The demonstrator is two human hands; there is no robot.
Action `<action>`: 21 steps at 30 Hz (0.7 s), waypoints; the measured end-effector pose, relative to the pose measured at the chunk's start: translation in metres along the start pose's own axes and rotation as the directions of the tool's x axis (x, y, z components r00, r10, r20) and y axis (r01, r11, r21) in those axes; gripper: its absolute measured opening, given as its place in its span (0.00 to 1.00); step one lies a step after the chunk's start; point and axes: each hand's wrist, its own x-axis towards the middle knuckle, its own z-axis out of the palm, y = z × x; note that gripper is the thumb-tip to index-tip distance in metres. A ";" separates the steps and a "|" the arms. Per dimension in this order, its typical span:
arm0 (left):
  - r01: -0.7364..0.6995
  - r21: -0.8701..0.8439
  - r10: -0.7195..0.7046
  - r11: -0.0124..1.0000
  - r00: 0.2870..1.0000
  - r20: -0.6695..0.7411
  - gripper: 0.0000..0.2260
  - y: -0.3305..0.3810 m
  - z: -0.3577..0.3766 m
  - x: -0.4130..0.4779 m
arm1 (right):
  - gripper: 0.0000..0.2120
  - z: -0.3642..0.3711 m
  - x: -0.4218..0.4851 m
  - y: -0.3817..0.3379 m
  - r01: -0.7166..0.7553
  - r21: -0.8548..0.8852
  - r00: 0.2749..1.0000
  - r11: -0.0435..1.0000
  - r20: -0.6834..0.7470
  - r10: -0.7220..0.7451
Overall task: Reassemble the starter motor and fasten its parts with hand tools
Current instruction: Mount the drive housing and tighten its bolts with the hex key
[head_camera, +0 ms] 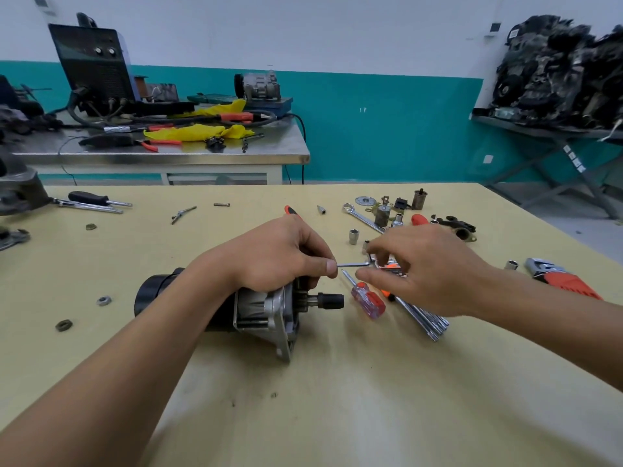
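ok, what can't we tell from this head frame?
- Head view: far end of the silver L-shaped hex key, hidden in the pinch of the left hand.
- Head view: top of the black-and-silver starter motor, covered by the left hand.
- Head view: orange-and-steel tool bundle, mostly under the right hand.

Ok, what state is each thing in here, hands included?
Black and silver starter motor: lying on its side on the table, under the left hand.
Silver L-shaped hex key: level, pinched at both ends; tip hidden.
Red clear-handled screwdriver: lying on the table.
Left hand: pinches the key's long end.
Right hand: pinches the key's bend.
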 end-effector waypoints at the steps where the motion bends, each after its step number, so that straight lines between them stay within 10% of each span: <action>1: 0.005 0.004 -0.005 1.000 1.000 0.004 0.06 0.000 0.000 0.000 | 0.27 0.000 -0.002 0.002 0.092 -0.058 0.996 0.994 -0.007 -0.093; 6: 0.006 0.000 -0.006 1.000 1.000 0.008 0.07 0.000 0.001 0.000 | 0.25 0.007 -0.003 -0.015 -0.111 0.301 0.990 0.947 0.121 0.077; 10: 0.011 -0.002 -0.011 1.000 1.000 -0.002 0.07 -0.001 0.001 0.001 | 0.21 -0.001 0.001 -0.029 -0.743 0.668 0.637 0.044 0.686 0.351; 11: 0.011 -0.005 -0.011 1.000 1.000 -0.002 0.07 -0.001 0.001 0.001 | 0.21 -0.004 0.002 -0.029 -0.766 0.643 0.603 -0.012 0.725 0.333; 12: 0.009 -0.008 -0.009 1.000 1.000 0.001 0.07 0.000 0.000 0.001 | 0.22 -0.006 0.003 -0.029 -0.766 0.640 0.617 0.058 0.706 0.347; 14: 0.010 -0.012 -0.010 1.000 1.000 0.005 0.07 0.000 0.000 0.000 | 0.23 -0.008 0.002 -0.026 -0.606 0.587 0.794 0.537 0.480 0.373; 16: 0.009 -0.012 -0.008 1.000 1.000 0.008 0.07 0.000 0.000 -0.001 | 0.19 -0.010 -0.005 -0.019 -0.119 0.245 0.987 0.962 0.132 0.089; 21: 0.022 -0.007 -0.022 1.000 1.000 0.011 0.07 0.001 0.000 -0.001 | 0.21 -0.006 -0.012 0.003 0.392 -0.193 0.916 0.900 -0.009 -0.401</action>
